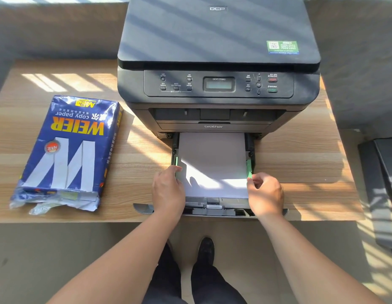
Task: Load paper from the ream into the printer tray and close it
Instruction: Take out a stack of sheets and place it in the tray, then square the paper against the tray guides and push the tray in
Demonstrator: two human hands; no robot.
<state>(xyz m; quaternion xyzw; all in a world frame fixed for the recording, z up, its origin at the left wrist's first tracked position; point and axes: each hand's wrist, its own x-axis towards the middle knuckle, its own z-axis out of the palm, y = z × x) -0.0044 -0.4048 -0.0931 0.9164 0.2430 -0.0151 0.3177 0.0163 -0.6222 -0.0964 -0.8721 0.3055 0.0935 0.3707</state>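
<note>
A dark grey printer (217,84) stands on a wooden table (300,154). Its paper tray (214,210) is pulled out toward me, and a stack of white paper (212,165) lies flat in it. My left hand (167,191) rests at the tray's left side, its thumb against the left green paper guide (176,161). My right hand (265,194) pinches the right green paper guide (249,168) between thumb and fingers. The blue paper ream (65,150) lies on the table to the left, its near end torn open.
A dark object (381,183) sits low at the right, beyond the table's edge. A grey sofa-like surface (48,36) runs behind the table. My legs and shoes (203,255) stand on the floor just below the table's front edge.
</note>
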